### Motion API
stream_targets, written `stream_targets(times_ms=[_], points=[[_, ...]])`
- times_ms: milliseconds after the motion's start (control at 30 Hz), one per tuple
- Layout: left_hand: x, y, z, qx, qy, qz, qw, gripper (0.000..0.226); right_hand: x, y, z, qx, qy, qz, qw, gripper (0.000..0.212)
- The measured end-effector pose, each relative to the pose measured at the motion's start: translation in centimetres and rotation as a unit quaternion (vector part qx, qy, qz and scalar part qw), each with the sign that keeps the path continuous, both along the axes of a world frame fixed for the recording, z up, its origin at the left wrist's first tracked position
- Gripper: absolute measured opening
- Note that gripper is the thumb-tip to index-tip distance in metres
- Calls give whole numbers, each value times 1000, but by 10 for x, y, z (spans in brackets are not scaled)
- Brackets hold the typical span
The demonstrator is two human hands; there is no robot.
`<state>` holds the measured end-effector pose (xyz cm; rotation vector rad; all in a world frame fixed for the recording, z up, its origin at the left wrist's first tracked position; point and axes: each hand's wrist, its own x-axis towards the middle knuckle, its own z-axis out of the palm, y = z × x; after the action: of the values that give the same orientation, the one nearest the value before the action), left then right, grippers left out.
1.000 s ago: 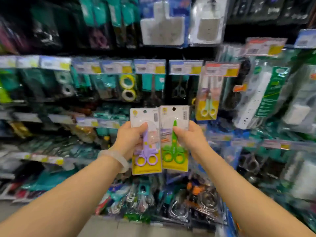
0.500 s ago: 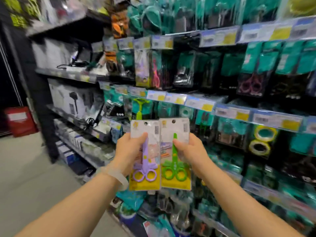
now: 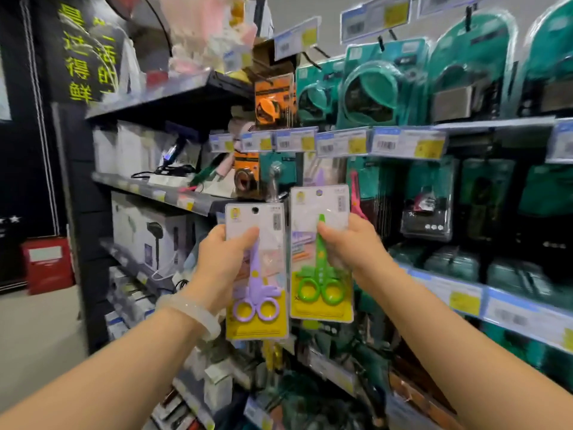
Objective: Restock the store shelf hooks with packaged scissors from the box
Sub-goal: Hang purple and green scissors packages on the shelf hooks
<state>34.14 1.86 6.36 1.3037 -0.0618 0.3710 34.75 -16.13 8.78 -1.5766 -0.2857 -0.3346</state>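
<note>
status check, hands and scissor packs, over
Left hand grips purple scissors pack. Right hand grips green scissors pack. Neither on a hook yet. Nothing blocking.

Glossy clear plastic blisters cover the purple scissors pack (image 3: 256, 271) and green scissors pack (image 3: 321, 256)

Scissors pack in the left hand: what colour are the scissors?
Purple scissors, on a yellow-bottomed card, gripped by the left hand; head view.
</note>
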Motion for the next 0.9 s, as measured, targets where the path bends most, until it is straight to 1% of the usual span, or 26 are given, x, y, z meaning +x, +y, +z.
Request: stream_targets(times_ms=[100,200,300,433,533,633,733,800,900], points=[[34,14,6,-10,5,-16,1000,11,27,13,12,22,23,-9,999,16],[70,23,12,-19,-1,-62,998,12,53,23,21,29,24,-51,998,20],[108,33,21,-6,-2,-110,994,23,78,34,34,61,30,-88,994,24],[153,46,42,3,-9,-159,987,18,105,50,56,68,12,-141,988,27],[173,51,51,10,-24,-192,981,20,121,59,61,36,-10,-201,979,28],[189,52,51,4,-24,-230,973,12,129,64,53,17,-44,-223,974,26],[199,49,48,-10,-11,-265,964,21,130,65,49,-12,-84,-240,967,26],[203,46,47,-12,-8,-282,959,21,128,67,55,-8,-91,-248,964,23],[205,42,47,1,-24,-300,954,13,125,66,66,14,-84,-255,963,20]])
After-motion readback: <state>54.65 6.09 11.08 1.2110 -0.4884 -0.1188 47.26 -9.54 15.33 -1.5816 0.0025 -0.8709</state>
